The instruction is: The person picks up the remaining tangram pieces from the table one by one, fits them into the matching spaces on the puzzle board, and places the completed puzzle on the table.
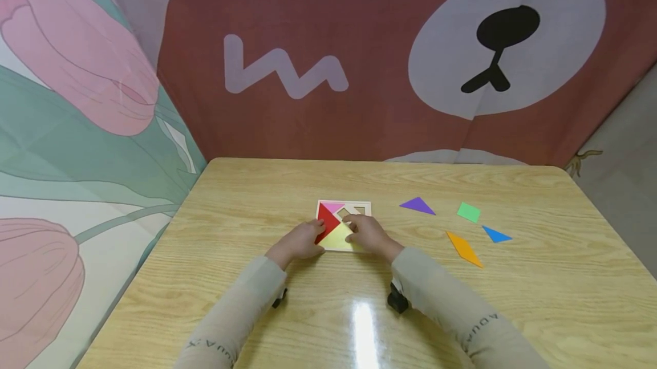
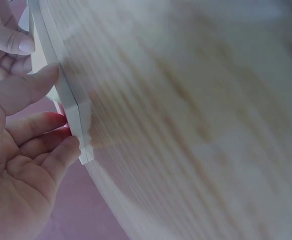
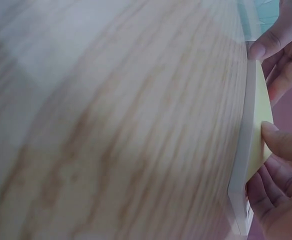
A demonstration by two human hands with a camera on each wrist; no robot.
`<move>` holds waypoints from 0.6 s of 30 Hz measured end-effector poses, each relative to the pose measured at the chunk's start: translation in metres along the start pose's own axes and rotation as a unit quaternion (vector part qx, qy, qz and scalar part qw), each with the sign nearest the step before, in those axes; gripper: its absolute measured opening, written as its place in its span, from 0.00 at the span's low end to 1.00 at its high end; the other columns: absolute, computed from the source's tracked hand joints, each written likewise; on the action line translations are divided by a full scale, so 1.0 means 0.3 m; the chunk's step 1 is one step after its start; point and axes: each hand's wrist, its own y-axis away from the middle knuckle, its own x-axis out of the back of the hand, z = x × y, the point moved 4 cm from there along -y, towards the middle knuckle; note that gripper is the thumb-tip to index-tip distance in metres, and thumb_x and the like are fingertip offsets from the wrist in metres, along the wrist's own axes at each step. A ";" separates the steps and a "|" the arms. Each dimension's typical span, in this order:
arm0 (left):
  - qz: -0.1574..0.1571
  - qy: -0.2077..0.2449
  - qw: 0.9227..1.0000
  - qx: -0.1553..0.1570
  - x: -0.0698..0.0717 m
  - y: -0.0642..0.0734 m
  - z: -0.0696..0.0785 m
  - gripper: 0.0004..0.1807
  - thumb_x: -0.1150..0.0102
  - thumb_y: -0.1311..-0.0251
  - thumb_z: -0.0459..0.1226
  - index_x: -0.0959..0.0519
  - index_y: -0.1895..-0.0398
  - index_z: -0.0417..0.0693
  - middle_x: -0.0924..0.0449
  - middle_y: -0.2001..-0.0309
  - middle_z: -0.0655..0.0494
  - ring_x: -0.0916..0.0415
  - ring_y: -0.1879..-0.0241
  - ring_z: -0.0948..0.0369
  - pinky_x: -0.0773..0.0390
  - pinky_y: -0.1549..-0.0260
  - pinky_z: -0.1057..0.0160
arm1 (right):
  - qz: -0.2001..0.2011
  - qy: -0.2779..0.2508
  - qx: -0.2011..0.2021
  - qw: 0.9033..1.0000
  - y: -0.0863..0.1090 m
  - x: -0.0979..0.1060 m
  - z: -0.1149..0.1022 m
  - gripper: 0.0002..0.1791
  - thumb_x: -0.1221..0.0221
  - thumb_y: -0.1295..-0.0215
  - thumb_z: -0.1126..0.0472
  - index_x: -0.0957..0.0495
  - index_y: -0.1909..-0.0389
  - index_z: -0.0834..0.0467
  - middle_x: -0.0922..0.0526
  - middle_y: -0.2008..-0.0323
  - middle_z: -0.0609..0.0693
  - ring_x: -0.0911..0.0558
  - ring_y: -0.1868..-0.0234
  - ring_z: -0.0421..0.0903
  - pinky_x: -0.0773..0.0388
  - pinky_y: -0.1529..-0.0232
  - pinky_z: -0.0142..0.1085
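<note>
A white tangram tray (image 1: 351,208) lies on the table with a pink piece (image 1: 331,206) at its back left. My left hand (image 1: 303,240) grips the tray's left front corner, thumb against the front edge and fingertips over the red triangle (image 1: 327,222). At the front of the tray is a yellow triangle (image 1: 336,239). My right hand (image 1: 370,233) pinches this triangle at its right side; in the right wrist view the thumb presses on the yellow face (image 3: 258,145) and the other fingers curl by its edge. Cut-out recesses show behind the right hand, which hides the tray's right front part.
To the right of the tray lie a purple triangle (image 1: 418,205), a green square (image 1: 469,212), a blue triangle (image 1: 496,234) and an orange parallelogram (image 1: 464,249). A printed curtain (image 1: 308,129) hangs behind the wooden table (image 1: 246,186).
</note>
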 end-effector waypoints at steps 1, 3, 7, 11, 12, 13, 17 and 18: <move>0.001 -0.002 1.000 -0.002 0.000 -0.001 0.001 0.31 0.41 0.52 0.39 0.35 0.45 0.33 0.37 0.43 0.42 0.42 0.43 0.49 0.41 0.45 0.57 | 0.001 0.006 0.009 1.000 -0.001 0.000 -0.001 0.21 0.37 0.58 0.71 0.26 0.58 0.66 0.24 0.77 0.51 0.27 0.73 0.43 0.29 0.70 0.33; 0.002 -0.007 1.000 -0.005 -0.001 -0.002 0.001 0.31 0.41 0.51 0.39 0.35 0.45 0.33 0.38 0.43 0.41 0.42 0.43 0.49 0.41 0.45 0.57 | 0.001 0.019 0.028 0.999 -0.004 -0.001 -0.002 0.21 0.37 0.60 0.71 0.26 0.59 0.68 0.26 0.79 0.50 0.29 0.75 0.42 0.31 0.72 0.32; 0.004 -0.003 1.000 -0.004 0.000 0.002 0.002 0.30 0.41 0.51 0.38 0.35 0.45 0.32 0.38 0.43 0.40 0.42 0.43 0.48 0.42 0.45 0.57 | -0.002 0.038 0.050 0.998 -0.009 -0.009 -0.001 0.21 0.37 0.60 0.70 0.26 0.60 0.69 0.33 0.81 0.48 0.35 0.76 0.41 0.35 0.74 0.31; 0.002 0.004 1.000 -0.001 0.001 0.003 0.005 0.30 0.41 0.51 0.38 0.35 0.45 0.32 0.38 0.43 0.40 0.42 0.43 0.48 0.42 0.45 0.57 | -0.004 0.054 0.060 0.997 -0.012 -0.013 0.005 0.16 0.37 0.61 0.70 0.24 0.66 0.67 0.37 0.83 0.46 0.38 0.77 0.40 0.38 0.77 0.30; 0.001 0.005 1.000 -0.001 0.001 0.002 0.007 0.30 0.41 0.51 0.38 0.34 0.45 0.32 0.38 0.43 0.40 0.43 0.42 0.49 0.42 0.45 0.57 | -0.006 0.060 0.064 0.996 -0.012 -0.013 0.006 0.14 0.37 0.61 0.70 0.25 0.68 0.66 0.38 0.84 0.45 0.39 0.78 0.40 0.39 0.77 0.30; -0.001 0.006 1.000 0.000 0.001 0.002 0.008 0.30 0.41 0.51 0.38 0.34 0.45 0.32 0.38 0.43 0.40 0.43 0.42 0.49 0.42 0.45 0.57 | -0.007 0.064 0.067 0.996 -0.012 -0.013 0.007 0.13 0.37 0.61 0.70 0.25 0.70 0.66 0.39 0.84 0.45 0.39 0.78 0.40 0.39 0.78 0.30; -0.005 0.007 1.000 0.006 0.000 0.000 0.009 0.30 0.41 0.51 0.38 0.34 0.45 0.32 0.38 0.43 0.41 0.43 0.42 0.49 0.42 0.45 0.56 | -0.014 0.082 0.071 0.994 -0.009 -0.015 0.007 0.13 0.37 0.59 0.69 0.25 0.68 0.65 0.40 0.85 0.45 0.39 0.78 0.41 0.40 0.78 0.30; -0.006 0.006 1.000 0.007 -0.001 0.000 0.008 0.30 0.41 0.51 0.38 0.34 0.45 0.32 0.38 0.42 0.41 0.43 0.42 0.49 0.42 0.45 0.56 | -0.016 0.082 0.069 0.994 -0.007 -0.017 0.008 0.14 0.37 0.58 0.69 0.24 0.66 0.65 0.40 0.84 0.46 0.39 0.78 0.41 0.40 0.78 0.30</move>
